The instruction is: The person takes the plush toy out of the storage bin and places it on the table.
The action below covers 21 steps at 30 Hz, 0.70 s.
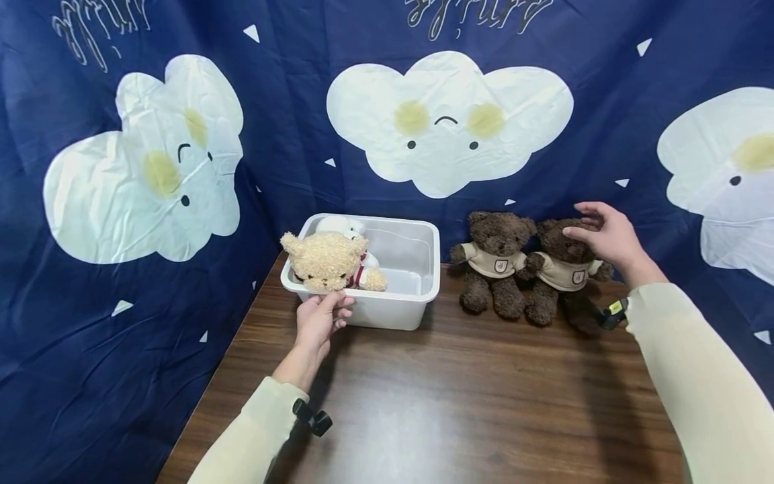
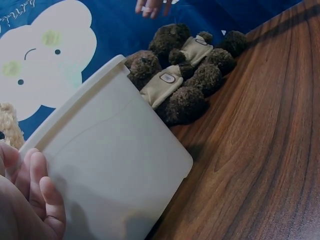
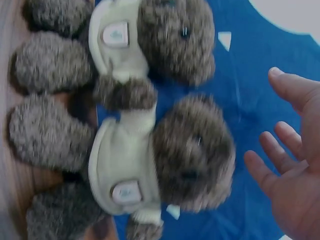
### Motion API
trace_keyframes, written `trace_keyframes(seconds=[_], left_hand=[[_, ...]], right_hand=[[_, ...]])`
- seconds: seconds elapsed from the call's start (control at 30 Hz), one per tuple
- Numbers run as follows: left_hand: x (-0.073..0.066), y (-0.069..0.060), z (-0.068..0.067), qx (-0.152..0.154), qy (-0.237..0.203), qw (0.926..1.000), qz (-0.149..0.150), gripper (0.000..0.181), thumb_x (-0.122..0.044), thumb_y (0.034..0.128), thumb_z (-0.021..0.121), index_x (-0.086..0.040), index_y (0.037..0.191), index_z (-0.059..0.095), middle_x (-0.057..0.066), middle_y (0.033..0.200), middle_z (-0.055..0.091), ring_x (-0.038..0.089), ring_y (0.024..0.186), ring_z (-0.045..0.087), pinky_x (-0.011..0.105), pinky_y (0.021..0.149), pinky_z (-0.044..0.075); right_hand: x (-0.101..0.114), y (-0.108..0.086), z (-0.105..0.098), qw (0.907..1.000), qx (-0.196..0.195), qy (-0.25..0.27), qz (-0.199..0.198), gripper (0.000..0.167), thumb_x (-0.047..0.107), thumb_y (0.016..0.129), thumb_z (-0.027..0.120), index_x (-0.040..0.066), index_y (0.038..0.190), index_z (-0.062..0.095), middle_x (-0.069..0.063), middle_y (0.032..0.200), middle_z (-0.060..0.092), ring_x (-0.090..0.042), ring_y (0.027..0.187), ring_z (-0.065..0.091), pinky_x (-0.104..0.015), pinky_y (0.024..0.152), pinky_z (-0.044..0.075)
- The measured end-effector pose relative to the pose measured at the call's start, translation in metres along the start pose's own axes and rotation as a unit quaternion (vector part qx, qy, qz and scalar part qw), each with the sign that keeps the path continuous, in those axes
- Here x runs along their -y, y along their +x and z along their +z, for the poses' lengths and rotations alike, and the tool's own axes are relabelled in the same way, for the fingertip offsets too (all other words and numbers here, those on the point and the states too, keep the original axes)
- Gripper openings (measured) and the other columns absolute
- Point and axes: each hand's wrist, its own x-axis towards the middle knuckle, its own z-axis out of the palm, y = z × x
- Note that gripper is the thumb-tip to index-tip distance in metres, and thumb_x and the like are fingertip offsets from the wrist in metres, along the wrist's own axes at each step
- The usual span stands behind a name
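Bench point(image 1: 471, 403): it is of brown wood and reaches from the near side to the toys.
Left grip point(image 1: 320, 319): it is at the front wall of the box point(image 1: 387, 312), with fingers loosely bent and holding nothing; whether it touches the rim, I cannot tell.
Box: it is light grey, and its long axis runs left to right.
Tan bear point(image 1: 326, 259): it is in the left part of the box, before a white toy point(image 1: 338, 225); its head is over the front rim, its long axis partly hidden.
Right grip point(image 1: 611, 235): it holds nothing, the fingers parted, near the head of the right dark bear point(image 1: 561, 272). The step seems to be a reach; taking this bear would call for closing the fingers around it.
Right dark bear: it sits beside the left dark bear point(image 1: 497, 262), face and feet towards the near side, long axis nearly upright.
Blue cloth point(image 1: 290, 87): it hangs behind.
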Motion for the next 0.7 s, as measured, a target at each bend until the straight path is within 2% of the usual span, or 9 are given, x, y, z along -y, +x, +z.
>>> trace_keyframes(seconds=[0.17, 0.3, 0.57, 0.7], left_hand=[[0.0, 0.0, 0.0, -0.001, 0.002, 1.0, -0.004, 0.018, -0.015, 0.0922, 0.067, -0.003, 0.105, 0.065, -0.003, 0.076, 0.078, 0.005, 0.055, 0.064, 0.016, 0.048, 0.047], [-0.001, 0.0, 0.0, 0.001, -0.001, 1.0, -0.005, 0.019, -0.015, 0.092, 0.068, -0.003, 0.107, 0.064, -0.004, 0.076, 0.077, 0.005, 0.056, 0.064, 0.016, 0.047, 0.047], [0.002, 0.001, -0.001, 0.005, 0.001, 1.0, -0.005, 0.018, -0.014, 0.0935, 0.067, -0.004, 0.108, 0.063, -0.004, 0.076, 0.077, 0.005, 0.056, 0.064, 0.016, 0.047, 0.047], [0.002, 0.002, -0.002, 0.008, 0.002, 1.0, -0.004, 0.018, -0.013, 0.094, 0.066, -0.003, 0.108, 0.062, -0.004, 0.077, 0.078, 0.005, 0.056, 0.064, 0.015, 0.047, 0.046]], right_hand=[[0.033, 0.008, 0.02, 0.9986, 0.024, 0.024, -0.04, 0.071, 0.037, 0.093, 0.077, 0.007, 0.149, 0.046, -0.022, 0.153, 0.048, -0.043, 0.136, 0.049, -0.059, 0.106, 0.045], [0.061, 0.012, 0.048, 0.9948, 0.054, 0.048, -0.072, 0.072, 0.038, 0.091, 0.079, 0.01, 0.149, 0.048, -0.018, 0.153, 0.049, -0.039, 0.137, 0.05, -0.06, 0.109, 0.044], [0.119, 0.013, 0.118, 0.9735, 0.126, 0.107, -0.158, 0.067, 0.021, 0.087, 0.084, 0.006, 0.144, 0.053, -0.014, 0.15, 0.053, -0.041, 0.134, 0.053, -0.059, 0.108, 0.047], [0.149, 0.011, 0.151, 0.9648, 0.15, 0.119, -0.18, 0.066, 0.023, 0.085, 0.086, 0.009, 0.142, 0.055, -0.012, 0.148, 0.054, -0.039, 0.132, 0.055, -0.053, 0.103, 0.052]])
